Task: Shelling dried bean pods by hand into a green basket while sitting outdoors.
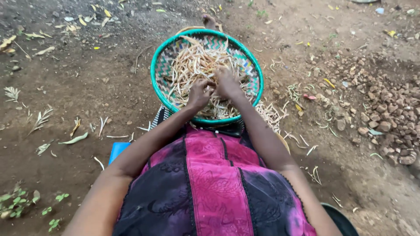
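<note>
No packages, labels, signs or screens here.

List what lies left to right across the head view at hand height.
Fallen leaves on the dirt → left hand → right hand, both over dried pods in the green-rimmed basket → spilled pods → pile of stones.

– What's in the middle of the frame?
– A round woven basket [159, 65] with a green rim, full of dry bean pods [192, 63].
– And the hands?
– The left hand [199, 93] and right hand [227, 83] sit close together in the pods, fingers curled on one.
– To the right?
– Stones [385, 105] on bare dirt.
</note>
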